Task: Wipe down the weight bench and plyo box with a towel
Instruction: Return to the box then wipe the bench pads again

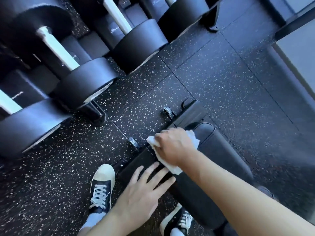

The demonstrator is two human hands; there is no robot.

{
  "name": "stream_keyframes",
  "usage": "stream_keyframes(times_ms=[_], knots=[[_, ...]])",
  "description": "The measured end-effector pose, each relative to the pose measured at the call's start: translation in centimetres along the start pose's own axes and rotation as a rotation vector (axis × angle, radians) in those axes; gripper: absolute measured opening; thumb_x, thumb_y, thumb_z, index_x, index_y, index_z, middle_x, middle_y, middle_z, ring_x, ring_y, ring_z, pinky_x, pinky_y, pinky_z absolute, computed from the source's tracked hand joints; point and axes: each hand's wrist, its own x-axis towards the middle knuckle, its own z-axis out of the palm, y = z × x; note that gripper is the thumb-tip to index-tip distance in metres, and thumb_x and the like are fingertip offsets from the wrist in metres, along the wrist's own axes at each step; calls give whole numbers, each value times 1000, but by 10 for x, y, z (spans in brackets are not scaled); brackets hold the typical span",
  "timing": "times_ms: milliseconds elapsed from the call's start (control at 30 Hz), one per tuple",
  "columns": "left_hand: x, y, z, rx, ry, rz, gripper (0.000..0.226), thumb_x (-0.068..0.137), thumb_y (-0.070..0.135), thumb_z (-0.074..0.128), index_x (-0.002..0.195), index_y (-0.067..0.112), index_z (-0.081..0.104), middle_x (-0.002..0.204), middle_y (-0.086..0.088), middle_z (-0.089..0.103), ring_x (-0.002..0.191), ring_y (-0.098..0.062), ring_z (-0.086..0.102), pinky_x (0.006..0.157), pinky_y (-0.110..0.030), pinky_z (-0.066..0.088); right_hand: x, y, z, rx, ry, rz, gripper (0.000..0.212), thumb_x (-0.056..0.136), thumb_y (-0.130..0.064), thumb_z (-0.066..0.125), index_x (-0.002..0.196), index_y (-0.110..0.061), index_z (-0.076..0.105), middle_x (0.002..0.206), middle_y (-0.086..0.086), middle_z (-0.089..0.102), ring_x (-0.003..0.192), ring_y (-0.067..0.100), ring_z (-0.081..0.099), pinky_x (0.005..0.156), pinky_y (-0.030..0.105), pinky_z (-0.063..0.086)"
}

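Right hand (172, 147) clamped on a crumpled white cloth towel (172, 165), fingers curled over it, pressing it onto the near-left edge of the black padded vinyl weight bench (221, 160). Towel bunches out past the knuckles on the far side and trails out under the wrist on the near side. Contact point is where the pad meets the black metal bench frame (141, 160).

Left hand (141, 195) is flat and spread, fingers apart, holding nothing. Fingertips rest on the frame just beside the towel; hands are close but not touching.

Bench runs diagonally from lower centre toward the upper right; its far rounded end sits past the towel. Two small wheels (167, 111) show on the frame's cross-bar at the far end, on the floor.

Black rubber tiled floor with white speckles (213, 79) fills most of the view. Row of large black dumbbells with pale handles (88, 82) sits on a rack along the upper left, well apart from the bench.

Person's left foot in a dark lace-up sneaker with white toe cap (102, 186) stands left of the bench; the other sneaker (179, 220) is partly under it.

Plyo box: can't pick it out in this view.
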Motion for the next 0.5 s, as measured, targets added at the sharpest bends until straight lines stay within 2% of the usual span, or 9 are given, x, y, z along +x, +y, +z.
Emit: stream_keyframes(times_ms=[100,167,233,300,400,433,500], knots=[[1,-15,-10,93,-61,69,94,73,30,84,158,34,43,167,2,36,151,-30,41,113,-59,47,-15,10,16,72,230,-39,28,95,-40,55,74,-22,53,72,-1,61,68,29,62,61,34,33],[7,-20,-15,127,-79,118,91,75,28,83,157,34,43,168,0,36,151,-31,42,113,-59,46,-32,40,17,57,456,29,30,95,-40,55,75,-19,55,70,-1,54,64,27,55,57,34,34],[18,-24,-24,157,-80,155,89,76,28,81,156,35,44,168,-1,36,151,-32,42,114,-60,45,-51,65,20,13,613,128,26,95,-35,64,78,-17,56,72,1,51,64,27,53,54,36,39],[33,-28,-34,186,-86,211,85,79,29,77,156,34,43,169,-2,34,151,-33,41,115,-60,44,-69,84,28,-1,692,324,25,94,-31,65,78,-15,55,72,3,52,63,29,55,52,37,41],[53,-32,-49,248,-94,294,80,82,28,73,156,32,44,168,-5,36,149,-35,42,113,-59,45,-92,93,44,82,731,751,28,97,-37,56,81,-14,53,75,6,56,67,34,59,53,38,44],[58,-33,-53,269,-95,313,78,82,28,72,155,32,45,167,-5,37,149,-35,43,113,-59,45,-99,88,50,115,737,849,28,97,-38,55,83,-14,52,76,7,57,69,35,60,55,39,45],[67,-35,-58,304,-93,341,73,85,28,68,154,31,46,166,-4,40,148,-34,44,112,-58,46,-108,64,66,126,758,926,25,97,-33,61,83,-14,53,76,7,56,68,34,59,55,40,44]])
